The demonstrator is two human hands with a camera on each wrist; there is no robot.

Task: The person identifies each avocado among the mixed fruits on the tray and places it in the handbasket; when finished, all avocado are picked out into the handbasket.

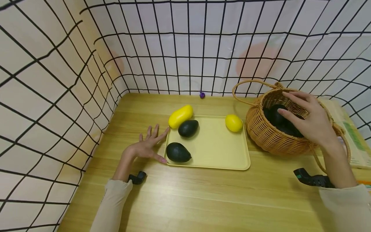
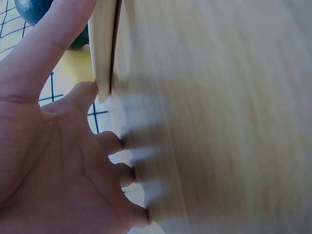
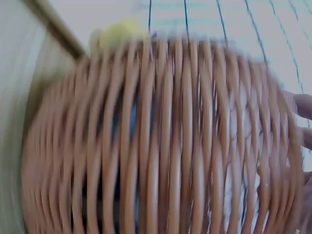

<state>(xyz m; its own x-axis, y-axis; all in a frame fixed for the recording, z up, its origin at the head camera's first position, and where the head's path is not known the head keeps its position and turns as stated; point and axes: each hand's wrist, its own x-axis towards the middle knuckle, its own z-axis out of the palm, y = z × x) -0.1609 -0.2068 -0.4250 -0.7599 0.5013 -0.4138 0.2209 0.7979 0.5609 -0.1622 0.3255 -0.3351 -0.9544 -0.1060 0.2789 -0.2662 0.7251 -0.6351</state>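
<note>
My left hand point(image 1: 146, 146) is spread flat at the left side of a pale yellow tray point(image 1: 217, 145), thumb and index fingertip touching its edge. Two dark green avocados point(image 1: 178, 152) lie in the tray's left half. An elongated yellow fruit point(image 1: 181, 116), perhaps a mango, rests over the back left corner, and a lemon point(image 1: 233, 123) sits at the back right. Over the mouth of a wicker basket point(image 1: 268, 138) is my right hand point(image 1: 314, 117), thumb and fingers apart. Dark avocados point(image 1: 276, 114) lie inside, one just by the thumb. The basket's weave mostly hides them in the right wrist view.
Black wire grid panels point(image 1: 188, 48) with white cloth behind stand at the back and sides. A small purple object point(image 1: 202, 94) is at the table's back edge. A flat green-and-beige package point(image 1: 353, 135) lies beyond the basket, and the basket's handle point(image 1: 255, 82) loops leftward.
</note>
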